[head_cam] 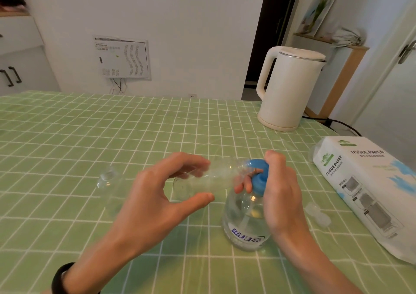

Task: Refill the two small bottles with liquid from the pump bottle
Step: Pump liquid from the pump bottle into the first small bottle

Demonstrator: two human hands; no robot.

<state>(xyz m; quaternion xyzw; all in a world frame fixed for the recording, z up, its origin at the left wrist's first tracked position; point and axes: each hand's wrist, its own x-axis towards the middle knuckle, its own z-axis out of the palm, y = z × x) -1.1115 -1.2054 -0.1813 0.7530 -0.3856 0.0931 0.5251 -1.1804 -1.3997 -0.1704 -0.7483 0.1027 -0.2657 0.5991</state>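
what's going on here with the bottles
A person is refilling a small bottle from the pump bottle. The left hand holds the small bottle on its side, mouth at the blue spout, while the right hand grips the pump head. The pump bottle stands on the green table. A second small bottle stands further left; what look like clear caps lie beside the tissue pack.
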